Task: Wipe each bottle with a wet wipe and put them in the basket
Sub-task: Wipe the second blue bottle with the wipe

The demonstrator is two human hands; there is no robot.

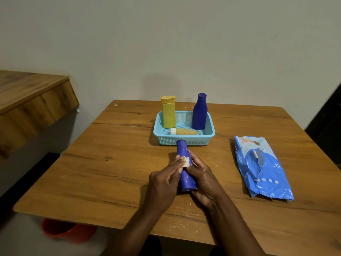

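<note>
Wiping of the last bottle outside the basket. The right hand [204,179] is curled round the lower body of a blue bottle [184,167], held tilted above the table [114,163] just in front of the pale blue basket [184,140], with the cap end pointing toward the basket's near wall. The left hand [164,182] pinches a small folded wet wipe [185,162] against the bottle's side, fingers bent over it. Inside the basket a yellow bottle [168,112] stands at the left, a dark blue bottle [199,112] stands at the right, and a tan tube [183,131] lies flat along the near side. The wipe pack [262,167] lies to the right of the basket, nearer the viewer. Likely hazards: a damp, glossy surface may let the bottle slip through the holding fingers; the raised cap end, being close to the basket wall, may knock or shove the light basket; and free floor inside the basket is scarce, so a careless placement could topple either upright bottle or land on the tube.
</note>
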